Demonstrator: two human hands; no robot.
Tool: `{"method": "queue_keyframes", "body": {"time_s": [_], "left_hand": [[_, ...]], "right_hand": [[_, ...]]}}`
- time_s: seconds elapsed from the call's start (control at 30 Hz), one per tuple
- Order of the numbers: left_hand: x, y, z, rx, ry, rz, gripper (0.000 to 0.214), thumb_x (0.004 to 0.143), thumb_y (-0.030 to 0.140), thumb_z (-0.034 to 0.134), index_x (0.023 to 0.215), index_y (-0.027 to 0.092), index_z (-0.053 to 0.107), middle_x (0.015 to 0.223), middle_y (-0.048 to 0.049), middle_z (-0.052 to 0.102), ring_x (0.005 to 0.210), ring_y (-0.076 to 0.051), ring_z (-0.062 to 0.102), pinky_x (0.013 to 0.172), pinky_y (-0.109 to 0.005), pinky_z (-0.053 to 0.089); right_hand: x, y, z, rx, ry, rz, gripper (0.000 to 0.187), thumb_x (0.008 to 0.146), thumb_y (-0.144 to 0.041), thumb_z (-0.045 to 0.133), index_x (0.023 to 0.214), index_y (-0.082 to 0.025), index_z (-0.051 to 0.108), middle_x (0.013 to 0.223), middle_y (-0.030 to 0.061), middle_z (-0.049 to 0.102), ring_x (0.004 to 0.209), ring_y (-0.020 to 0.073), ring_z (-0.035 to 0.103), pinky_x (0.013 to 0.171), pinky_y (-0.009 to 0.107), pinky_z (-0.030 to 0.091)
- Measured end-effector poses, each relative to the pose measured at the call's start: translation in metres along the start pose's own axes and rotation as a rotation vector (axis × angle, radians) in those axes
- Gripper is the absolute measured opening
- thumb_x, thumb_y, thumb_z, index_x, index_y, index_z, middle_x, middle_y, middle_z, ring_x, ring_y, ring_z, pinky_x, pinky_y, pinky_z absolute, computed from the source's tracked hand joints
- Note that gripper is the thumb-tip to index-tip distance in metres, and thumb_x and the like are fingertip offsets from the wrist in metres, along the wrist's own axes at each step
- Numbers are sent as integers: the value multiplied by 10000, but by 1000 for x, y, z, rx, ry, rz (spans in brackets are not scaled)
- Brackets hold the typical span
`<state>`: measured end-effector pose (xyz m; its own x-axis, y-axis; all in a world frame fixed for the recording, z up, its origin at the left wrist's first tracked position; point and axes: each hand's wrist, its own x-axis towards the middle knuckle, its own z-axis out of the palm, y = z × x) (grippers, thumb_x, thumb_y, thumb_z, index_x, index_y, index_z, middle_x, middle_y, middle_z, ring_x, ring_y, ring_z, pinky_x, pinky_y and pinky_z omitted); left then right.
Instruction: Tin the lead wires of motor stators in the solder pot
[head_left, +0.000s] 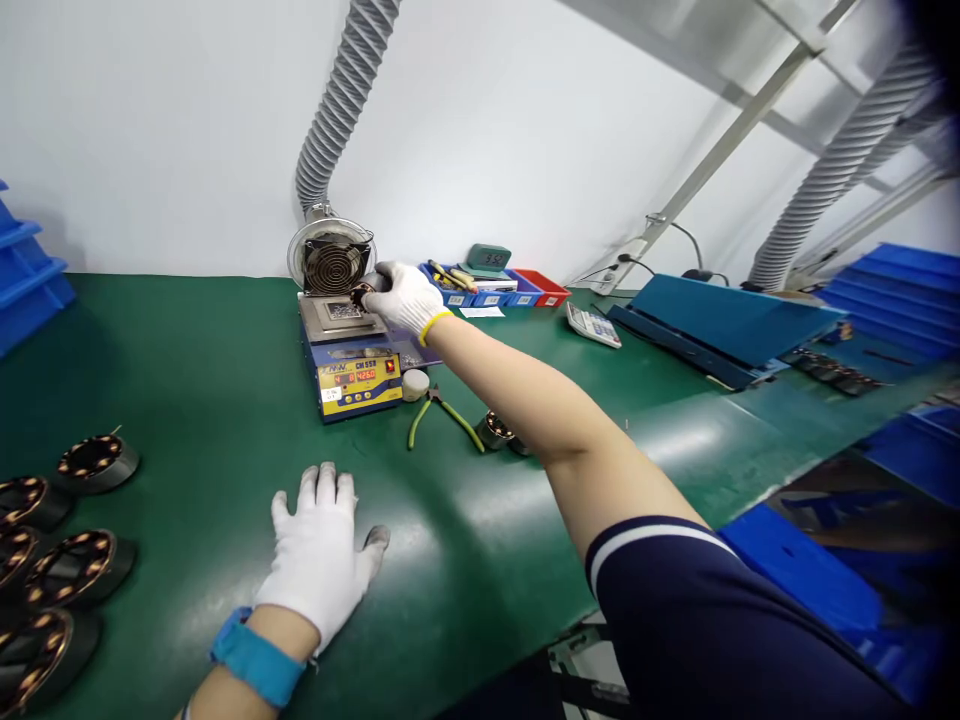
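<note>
My right hand, in a white glove, reaches far forward and is closed around a small round wound-coil part, holding it just above the square metal pot of a blue and yellow solder bath. A red display on the bath's front reads digits. My left hand, gloved with a blue wrist strap, lies flat and open on the green mat, holding nothing.
Several round copper-wound coils lie at the left edge. Green-handled cutters and another coil lie right of the bath. A fan with a grey hose stands behind it. Blue and red bins, a calculator and blue trays sit at the back right.
</note>
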<state>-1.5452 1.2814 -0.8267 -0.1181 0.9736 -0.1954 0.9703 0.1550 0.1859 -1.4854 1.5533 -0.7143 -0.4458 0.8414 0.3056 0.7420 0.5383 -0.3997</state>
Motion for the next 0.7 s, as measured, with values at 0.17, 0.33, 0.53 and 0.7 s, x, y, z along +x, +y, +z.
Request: {"method": "queue_keyframes", "body": {"time_s": [0.17, 0.33, 0.53, 0.7], "left_hand": [[-1, -1, -4, 23, -27, -2, 687, 859, 478, 449, 1423, 89, 422, 1533, -200, 298, 1418, -375, 253, 1090, -641, 231], [0, -1, -4, 17, -21, 11, 685, 861, 477, 446, 1426, 90, 419, 1533, -196, 302, 1419, -375, 249, 1089, -651, 223], [0, -1, -2, 23, -17, -6, 684, 853, 480, 471, 1428, 113, 420, 1536, -177, 308, 1421, -360, 248, 1099, -636, 221], [0, -1, -1, 30, -15, 3, 683, 855, 490, 465, 1426, 117, 425, 1533, -174, 315, 1420, -357, 249, 1100, -637, 216]], "right_hand": [[36, 1, 16, -126, 31, -27, 420, 764, -307, 572, 1165, -190, 622, 1079, 72, 697, 1006, 238, 649, 876, 319, 515], [41, -2, 30, -184, -6, -53, 363, 779, -346, 578, 1114, -217, 629, 1071, 68, 694, 996, 273, 652, 851, 374, 532], [42, -4, 31, -211, -37, -75, 371, 800, -372, 566, 1119, -191, 622, 1062, 87, 689, 1012, 288, 648, 875, 399, 533], [38, -9, 28, -208, -41, -68, 365, 791, -357, 574, 1115, -198, 622, 1058, 80, 691, 1018, 288, 648, 883, 391, 536]]}}
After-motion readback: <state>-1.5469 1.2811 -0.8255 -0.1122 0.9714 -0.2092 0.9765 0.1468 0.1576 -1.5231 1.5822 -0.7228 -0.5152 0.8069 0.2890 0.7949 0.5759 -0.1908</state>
